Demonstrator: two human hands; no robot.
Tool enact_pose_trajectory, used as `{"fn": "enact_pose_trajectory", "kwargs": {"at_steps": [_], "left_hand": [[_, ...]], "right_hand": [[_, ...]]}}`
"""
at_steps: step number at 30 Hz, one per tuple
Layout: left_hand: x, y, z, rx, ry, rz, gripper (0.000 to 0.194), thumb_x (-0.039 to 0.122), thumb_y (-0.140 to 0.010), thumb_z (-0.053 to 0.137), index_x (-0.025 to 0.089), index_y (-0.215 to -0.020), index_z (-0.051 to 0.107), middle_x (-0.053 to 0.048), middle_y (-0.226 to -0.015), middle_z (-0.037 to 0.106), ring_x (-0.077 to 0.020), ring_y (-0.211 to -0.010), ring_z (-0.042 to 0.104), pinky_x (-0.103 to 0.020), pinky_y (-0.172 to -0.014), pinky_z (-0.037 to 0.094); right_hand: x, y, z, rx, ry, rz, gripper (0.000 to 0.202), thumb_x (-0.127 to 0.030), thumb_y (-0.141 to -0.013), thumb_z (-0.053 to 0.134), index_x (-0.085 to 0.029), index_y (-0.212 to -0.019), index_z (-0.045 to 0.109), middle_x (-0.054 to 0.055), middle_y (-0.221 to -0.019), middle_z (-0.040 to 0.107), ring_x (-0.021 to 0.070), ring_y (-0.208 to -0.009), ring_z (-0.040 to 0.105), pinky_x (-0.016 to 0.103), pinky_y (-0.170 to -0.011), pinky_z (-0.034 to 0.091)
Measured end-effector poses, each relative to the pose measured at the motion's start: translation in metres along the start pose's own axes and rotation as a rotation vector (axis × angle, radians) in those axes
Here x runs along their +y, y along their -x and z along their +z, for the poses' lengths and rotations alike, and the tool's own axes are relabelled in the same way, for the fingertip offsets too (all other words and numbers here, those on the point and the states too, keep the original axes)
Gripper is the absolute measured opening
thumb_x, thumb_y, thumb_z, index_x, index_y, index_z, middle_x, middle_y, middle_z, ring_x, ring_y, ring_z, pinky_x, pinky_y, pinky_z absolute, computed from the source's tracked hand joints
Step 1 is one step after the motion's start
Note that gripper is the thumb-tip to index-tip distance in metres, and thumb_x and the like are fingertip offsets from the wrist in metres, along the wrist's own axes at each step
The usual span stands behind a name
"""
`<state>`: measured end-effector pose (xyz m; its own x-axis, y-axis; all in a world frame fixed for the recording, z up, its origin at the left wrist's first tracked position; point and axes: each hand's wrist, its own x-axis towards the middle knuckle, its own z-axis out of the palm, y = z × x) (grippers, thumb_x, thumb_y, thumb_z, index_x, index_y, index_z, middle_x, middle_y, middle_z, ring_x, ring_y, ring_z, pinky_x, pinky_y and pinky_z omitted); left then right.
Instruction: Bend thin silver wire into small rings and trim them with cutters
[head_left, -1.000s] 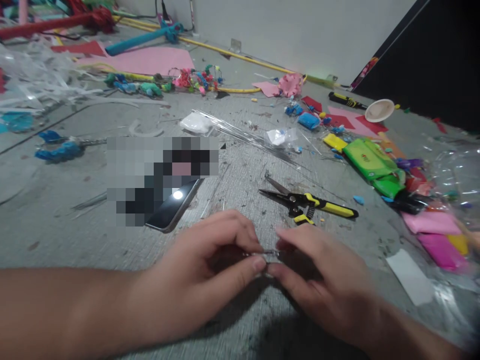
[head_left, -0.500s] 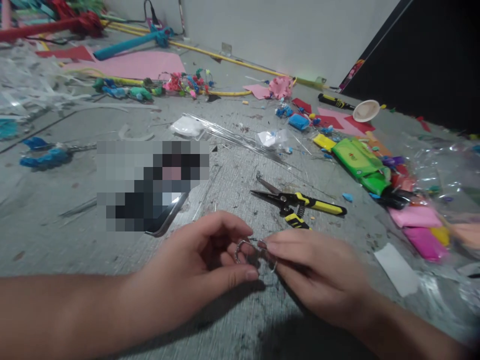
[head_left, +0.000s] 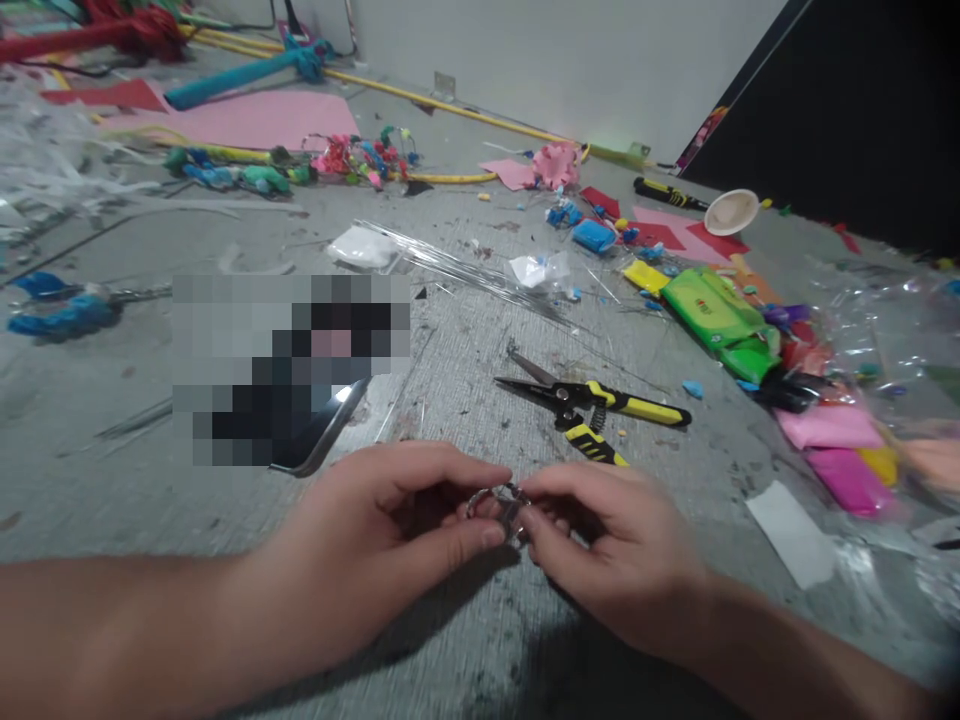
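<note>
A small loop of twisted silvery wire (head_left: 475, 499) is held low in the middle of the view, between both hands. My left hand (head_left: 375, 535) pinches its left side with thumb and forefinger. On the other side, the thumb and fingers of my right hand (head_left: 626, 550) close on the loop's right part, and fingertips hide some of the wire. Just beyond my right hand lie snips (head_left: 570, 400) with black and yellow handles, blades apart. A dark phone-like device (head_left: 319, 440), partly blurred out, rests on the floor past my left hand.
Straight thin wires (head_left: 450, 262) lie farther off beside a white packet (head_left: 365, 247). Green (head_left: 705, 310) and pink packets (head_left: 855, 485) line the right side. A blue fuzzy wire piece (head_left: 64, 312) lies left. Pink paper (head_left: 262, 120) and a wall (head_left: 510, 60) stand behind.
My right hand has shifted its grip; its thumb now shows against the loop. The fingertips of both hands are nearer each other. The view has moved slightly.
</note>
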<state>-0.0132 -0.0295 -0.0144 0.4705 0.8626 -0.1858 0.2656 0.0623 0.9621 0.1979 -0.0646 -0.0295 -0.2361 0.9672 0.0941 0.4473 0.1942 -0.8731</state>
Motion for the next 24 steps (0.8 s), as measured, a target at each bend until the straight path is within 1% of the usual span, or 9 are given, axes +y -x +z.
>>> {"fn": "enact_pose_trajectory", "kwargs": {"at_steps": [3, 6, 8, 12, 15, 17, 19, 22, 24], "left_hand": [[-0.001, 0.0, 0.001, 0.004, -0.061, 0.038, 0.021, 0.03, -0.083, 0.077, 0.021, -0.102, 0.08, -0.003, -0.087, 0.079, -0.0145, -0.075, 0.073, -0.021, -0.067, 0.06], [-0.001, 0.001, 0.001, -0.024, -0.151, 0.129, 0.017, 0.029, -0.086, 0.073, 0.021, -0.101, 0.079, -0.002, -0.083, 0.077, -0.0129, -0.071, 0.07, -0.022, -0.063, 0.057], [0.0, 0.001, 0.0, -0.055, -0.203, 0.179, 0.015, 0.029, -0.088, 0.071, 0.022, -0.098, 0.079, -0.001, -0.08, 0.075, -0.0123, -0.069, 0.067, -0.022, -0.063, 0.055], [0.002, 0.003, -0.001, -0.102, -0.222, 0.181, 0.015, 0.029, -0.092, 0.066, 0.021, -0.096, 0.078, -0.003, -0.081, 0.074, -0.0131, -0.071, 0.067, -0.024, -0.063, 0.054], [0.001, 0.003, 0.0, -0.108, -0.214, 0.162, 0.016, 0.03, -0.093, 0.066, 0.02, -0.095, 0.078, -0.003, -0.08, 0.074, -0.0129, -0.071, 0.066, -0.024, -0.063, 0.053], [0.0, 0.003, 0.0, -0.085, -0.209, 0.153, 0.016, 0.031, -0.092, 0.066, 0.02, -0.095, 0.078, -0.003, -0.081, 0.074, -0.0131, -0.071, 0.066, -0.024, -0.062, 0.054], [-0.001, 0.002, 0.001, -0.046, -0.181, 0.124, 0.018, 0.034, -0.091, 0.067, 0.02, -0.098, 0.077, -0.004, -0.084, 0.075, -0.0138, -0.072, 0.068, -0.023, -0.061, 0.055], [-0.002, 0.001, 0.001, -0.031, -0.116, 0.064, 0.019, 0.034, -0.091, 0.067, 0.019, -0.101, 0.075, -0.004, -0.086, 0.076, -0.0146, -0.075, 0.069, -0.023, -0.064, 0.057], [-0.001, 0.0, 0.001, -0.051, -0.117, 0.066, 0.017, 0.032, -0.092, 0.067, 0.019, -0.1, 0.075, -0.004, -0.087, 0.076, -0.0149, -0.077, 0.07, -0.023, -0.064, 0.057]], "right_hand": [[-0.001, 0.002, 0.001, 0.041, 0.223, -0.115, 0.008, -0.014, -0.085, 0.064, -0.019, -0.083, 0.07, -0.003, -0.064, 0.064, 0.0088, -0.055, 0.056, 0.021, -0.053, 0.042], [-0.002, 0.006, 0.005, 0.096, 0.302, -0.187, 0.009, -0.013, -0.083, 0.061, -0.018, -0.081, 0.068, -0.002, -0.063, 0.062, 0.0092, -0.054, 0.054, 0.023, -0.051, 0.039], [-0.002, 0.008, 0.009, 0.117, 0.325, -0.208, 0.01, -0.011, -0.081, 0.06, -0.018, -0.078, 0.066, -0.003, -0.06, 0.059, 0.0092, -0.052, 0.051, 0.024, -0.051, 0.037], [-0.002, 0.009, 0.013, 0.126, 0.371, -0.187, 0.014, -0.012, -0.081, 0.057, -0.018, -0.068, 0.059, -0.004, -0.056, 0.051, 0.009, -0.051, 0.046, 0.025, -0.051, 0.033], [-0.002, 0.008, 0.011, 0.105, 0.377, -0.182, 0.017, -0.012, -0.082, 0.057, -0.019, -0.067, 0.058, -0.004, -0.056, 0.05, 0.009, -0.052, 0.045, 0.025, -0.051, 0.032], [-0.001, 0.007, 0.008, 0.072, 0.337, -0.164, 0.014, -0.013, -0.083, 0.058, -0.019, -0.07, 0.061, -0.004, -0.057, 0.053, 0.0086, -0.052, 0.047, 0.024, -0.05, 0.033], [0.0, 0.006, 0.006, 0.034, 0.257, -0.137, 0.01, -0.013, -0.083, 0.06, -0.019, -0.079, 0.067, -0.004, -0.062, 0.06, 0.0082, -0.053, 0.052, 0.021, -0.05, 0.038], [0.001, 0.005, 0.003, 0.013, 0.184, -0.119, 0.015, -0.012, -0.083, 0.061, -0.019, -0.09, 0.071, -0.004, -0.068, 0.066, 0.0078, -0.055, 0.058, 0.018, -0.053, 0.044], [0.002, 0.005, 0.004, 0.017, 0.191, -0.117, 0.013, -0.012, -0.082, 0.061, -0.019, -0.086, 0.071, -0.004, -0.065, 0.064, 0.0076, -0.053, 0.057, 0.018, -0.051, 0.043]]}}
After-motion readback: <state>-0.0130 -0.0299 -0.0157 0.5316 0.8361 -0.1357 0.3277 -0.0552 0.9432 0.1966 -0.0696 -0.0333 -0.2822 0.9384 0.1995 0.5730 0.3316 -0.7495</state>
